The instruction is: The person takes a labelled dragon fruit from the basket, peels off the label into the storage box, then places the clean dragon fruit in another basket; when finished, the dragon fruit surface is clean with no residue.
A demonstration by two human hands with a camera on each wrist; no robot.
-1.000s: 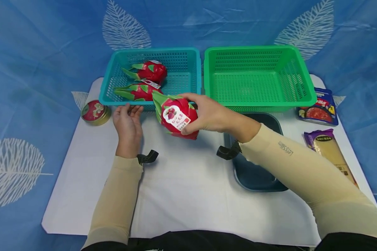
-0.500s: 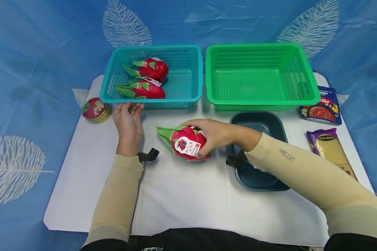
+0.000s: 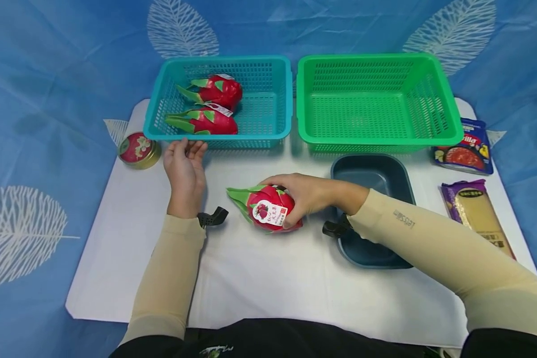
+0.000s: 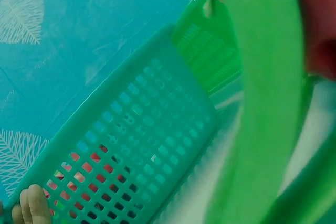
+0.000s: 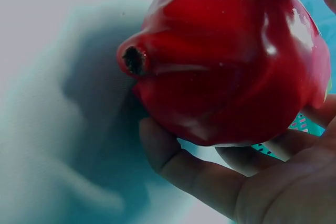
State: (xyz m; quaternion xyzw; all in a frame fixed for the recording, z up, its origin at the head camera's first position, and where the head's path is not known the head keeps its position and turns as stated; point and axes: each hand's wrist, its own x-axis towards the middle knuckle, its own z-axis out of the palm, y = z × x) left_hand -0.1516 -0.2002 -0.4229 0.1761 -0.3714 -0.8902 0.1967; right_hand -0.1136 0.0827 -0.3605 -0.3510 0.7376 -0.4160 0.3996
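My right hand [image 3: 311,195] grips a red dragon fruit [image 3: 268,205] with green leaf tips and a white label, low over the middle of the table. In the right wrist view, thumb and fingers curl round the fruit [image 5: 226,61], its stem end towards the camera. Fingers of my left hand [image 3: 185,171] hold the front rim of the blue basket [image 3: 250,137] near its left corner. Inside that basket lie two more dragon fruits, one at the back [image 3: 221,92] and one in front [image 3: 212,122]. Blurred green leaves [image 4: 268,77] block much of the left wrist view.
A green basket [image 3: 378,141] stands right of the blue one. In front of it is a dark blue tray [image 3: 371,169], partly under my right forearm. A round tin [image 3: 138,150] sits at left; a sauce pouch [image 3: 465,151] and a yellow-purple packet [image 3: 479,209] lie at right.
My right hand has brought the dragon fruit from the blue basket's front edge down towards me, over the table's middle. My left hand stays at the basket rim.
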